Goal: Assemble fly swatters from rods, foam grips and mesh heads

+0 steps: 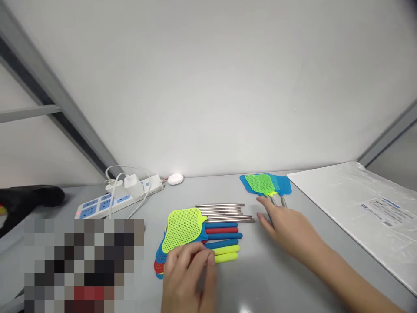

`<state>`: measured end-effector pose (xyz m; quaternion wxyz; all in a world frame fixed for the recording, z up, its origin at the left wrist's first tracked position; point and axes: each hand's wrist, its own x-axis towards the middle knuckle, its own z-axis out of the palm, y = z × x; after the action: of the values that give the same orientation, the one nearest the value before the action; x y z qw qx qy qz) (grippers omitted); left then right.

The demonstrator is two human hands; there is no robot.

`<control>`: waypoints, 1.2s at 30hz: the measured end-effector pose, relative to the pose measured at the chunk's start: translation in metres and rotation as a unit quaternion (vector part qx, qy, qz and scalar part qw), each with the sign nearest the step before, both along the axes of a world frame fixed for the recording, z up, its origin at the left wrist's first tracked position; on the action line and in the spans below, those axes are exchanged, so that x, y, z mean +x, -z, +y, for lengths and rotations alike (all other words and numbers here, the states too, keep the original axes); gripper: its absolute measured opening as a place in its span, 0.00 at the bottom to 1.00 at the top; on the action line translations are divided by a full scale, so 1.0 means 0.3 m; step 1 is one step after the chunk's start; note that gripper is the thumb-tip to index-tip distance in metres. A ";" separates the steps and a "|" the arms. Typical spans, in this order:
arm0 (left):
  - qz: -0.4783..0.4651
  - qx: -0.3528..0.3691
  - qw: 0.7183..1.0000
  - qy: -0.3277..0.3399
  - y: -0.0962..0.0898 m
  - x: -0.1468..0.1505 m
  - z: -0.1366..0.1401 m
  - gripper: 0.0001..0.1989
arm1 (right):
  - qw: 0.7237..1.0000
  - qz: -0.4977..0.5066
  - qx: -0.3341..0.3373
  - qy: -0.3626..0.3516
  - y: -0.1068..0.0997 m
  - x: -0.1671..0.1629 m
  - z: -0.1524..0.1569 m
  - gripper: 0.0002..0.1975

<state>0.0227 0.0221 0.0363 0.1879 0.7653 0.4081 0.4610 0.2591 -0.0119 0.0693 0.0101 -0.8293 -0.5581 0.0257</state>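
Observation:
My left hand (187,278) is in front of a pile of fly swatter heads, its fingers curled and pressed together; anything between them is hidden. On top of the pile lies a yellow-green swatter head (182,227), with a blue head (161,255) and a red head (158,266) partly showing beneath. Beside them are several blue, red and yellow-green handle grips (228,249) and thin metal rods (224,211). My right hand (286,224) hovers open, thumb and forefinger apart, close to a green fly swatter (260,183) that overlaps blue ones (284,184), their metal shafts partly covered by the hand.
At the back left stands a white power strip (100,206) with chargers and looping white cables, next to a round white device (175,178). A large white wrapped package (358,204) covers the right side. A black object (32,198) juts in at left, above a pixelated patch.

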 end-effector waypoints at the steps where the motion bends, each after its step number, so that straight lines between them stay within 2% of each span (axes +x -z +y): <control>1: 0.036 0.026 0.999 -0.010 0.009 0.004 0.001 0.06 | 0.999 0.004 0.000 -0.034 -0.010 -0.015 0.014 0.20; 3: 0.102 0.053 0.993 -0.036 0.025 0.013 -0.005 0.07 | 0.995 0.007 -0.002 -0.099 -0.024 -0.040 0.054 0.17; 6: 0.149 0.059 0.985 -0.059 0.046 0.021 -0.020 0.09 | 0.987 0.003 -0.001 -0.161 -0.027 -0.051 0.135 0.14; 10: 0.156 0.066 0.983 -0.077 0.073 0.019 -0.027 0.07 | 0.982 0.003 -0.003 -0.188 -0.005 -0.022 0.250 0.14; 14: 0.133 0.069 0.986 -0.067 0.100 0.022 -0.022 0.04 | 0.978 0.017 -0.021 -0.209 0.028 0.015 0.322 0.13; 20: 0.130 0.094 0.986 -0.047 0.132 0.040 -0.030 0.14 | 0.970 0.047 -0.042 -0.234 0.046 0.033 0.350 0.12; 23: 0.156 0.100 0.983 -0.014 0.153 0.046 -0.041 0.17 | 0.966 0.063 -0.037 -0.248 0.048 0.034 0.355 0.10; 26: 0.170 0.119 0.978 0.021 0.170 0.048 -0.045 0.17 | 0.963 0.067 -0.033 -0.259 0.053 0.046 0.359 0.11; 29: 0.128 0.151 0.979 0.041 0.177 0.053 -0.037 0.13 | 0.960 0.059 0.005 -0.273 0.051 0.068 0.353 0.12; 31: 0.071 0.164 0.982 0.056 0.175 0.059 -0.032 0.09 | 0.965 0.073 0.042 -0.249 0.036 0.083 0.335 0.12; 34: 0.003 0.162 0.984 0.068 0.161 0.065 -0.034 0.08 | 0.974 0.146 0.077 -0.154 -0.002 0.089 0.275 0.14; 36: -0.010 0.140 0.988 0.070 0.141 0.059 -0.040 0.08 | 0.962 0.227 0.119 -0.091 -0.028 0.077 0.217 0.16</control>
<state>0.0403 0.0100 -0.0060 0.1146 0.8061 0.2836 0.5066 0.2823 0.0532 0.0778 0.2330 -0.7399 -0.6135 0.1478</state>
